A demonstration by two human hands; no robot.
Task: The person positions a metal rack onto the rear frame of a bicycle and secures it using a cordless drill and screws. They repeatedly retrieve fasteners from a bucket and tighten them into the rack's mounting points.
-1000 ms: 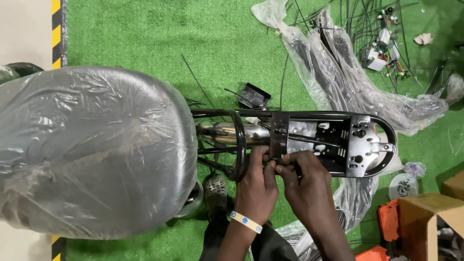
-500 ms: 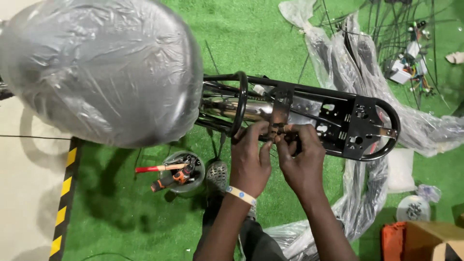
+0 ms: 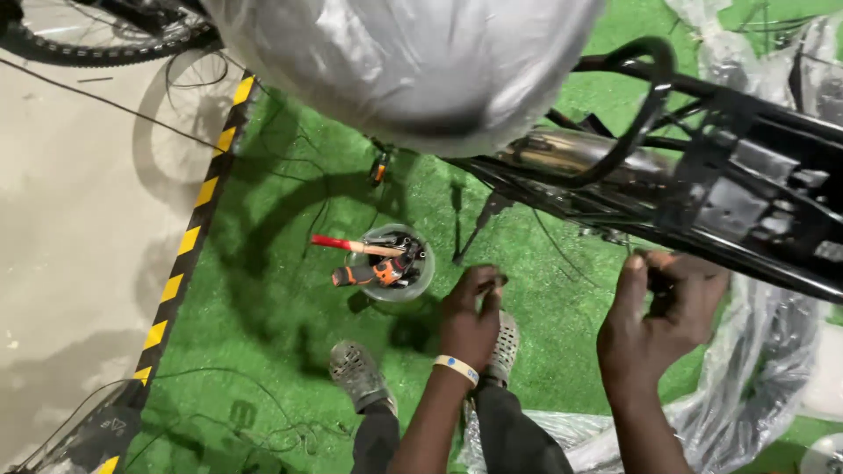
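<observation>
With the black rear rack (image 3: 746, 189) apparently mounted beside the wrapped seat, the right hand (image 3: 663, 320) pinches something small under it, the left hand (image 3: 470, 316) loosely curled, empty, below.

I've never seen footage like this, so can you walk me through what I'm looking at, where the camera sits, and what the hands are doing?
The camera is worn on a person's head and looks down past their own arms and feet. The left hand, with a pale wristband, hangs free over the green artificial turf, its fingers curled on something too small to tell. The right hand reaches up under the black metal rear rack of a bike whose seat is wrapped in grey plastic film. On the turf stands a small round clear tub with a red-handled tool and an orange-and-black one.
</observation>
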